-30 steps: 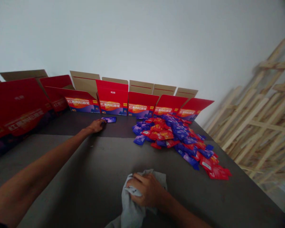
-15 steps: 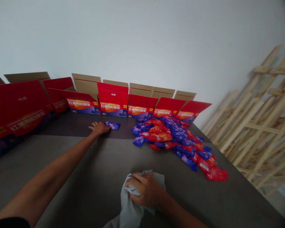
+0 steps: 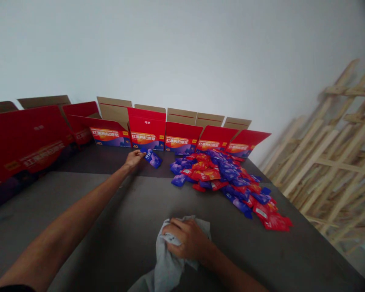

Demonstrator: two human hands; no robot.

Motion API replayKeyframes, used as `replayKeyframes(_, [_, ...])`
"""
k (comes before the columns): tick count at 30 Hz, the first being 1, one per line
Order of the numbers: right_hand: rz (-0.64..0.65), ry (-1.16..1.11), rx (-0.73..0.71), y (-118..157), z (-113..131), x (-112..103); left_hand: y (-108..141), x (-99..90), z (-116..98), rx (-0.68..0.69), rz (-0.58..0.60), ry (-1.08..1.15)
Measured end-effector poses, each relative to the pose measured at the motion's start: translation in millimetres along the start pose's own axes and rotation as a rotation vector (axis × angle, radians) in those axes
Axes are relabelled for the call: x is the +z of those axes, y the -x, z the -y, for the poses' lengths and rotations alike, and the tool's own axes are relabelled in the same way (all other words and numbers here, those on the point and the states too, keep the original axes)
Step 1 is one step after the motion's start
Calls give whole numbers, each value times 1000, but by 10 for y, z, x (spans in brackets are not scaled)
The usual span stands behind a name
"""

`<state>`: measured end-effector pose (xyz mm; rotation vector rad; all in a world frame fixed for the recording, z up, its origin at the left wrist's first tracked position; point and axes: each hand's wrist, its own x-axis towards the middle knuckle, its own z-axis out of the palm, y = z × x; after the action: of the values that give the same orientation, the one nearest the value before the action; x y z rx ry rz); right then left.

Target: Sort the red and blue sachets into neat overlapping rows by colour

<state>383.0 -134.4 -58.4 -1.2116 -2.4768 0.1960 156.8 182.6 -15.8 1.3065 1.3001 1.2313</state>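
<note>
Far out over the dark tabletop, my left hand pinches one end of a purple sachet, which tilts in front of the row of boxes. Near the front of the table, my right hand is closed around a crumpled pale grey cloth that trails toward me. Between and to the right of my hands lies a heap of red and purple sachets, apart from both of them.
Open red cartons with raised flaps line the table's back edge against a white wall. Larger red cartons stand at the left. Wooden slatted frames lean beyond the table's right edge.
My left hand has gripped the purple sachet and raised it off the table, shifting it slightly right. My right hand stays on the cloth almost unmoved.
</note>
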Motion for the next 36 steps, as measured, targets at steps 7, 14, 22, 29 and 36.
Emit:
replayKeyframes(7, [-44, -9, -21, 5, 36, 0, 697, -8, 14, -41, 88, 169])
replayKeyframes(14, [-43, 0, -37, -22, 113, -41, 1795, -2, 165, -145, 328, 152])
replayKeyframes(22, [-37, 40, 34, -41, 149, -16, 2672, 164, 311, -171, 612, 94])
replayKeyframes(29, [-145, 41, 171, -88, 73, -73, 2738, 160, 349, -79, 789, -6])
replayKeyframes(36, [126, 45, -125, 17, 140, -96, 2707, 181, 429, 9, 690, 18])
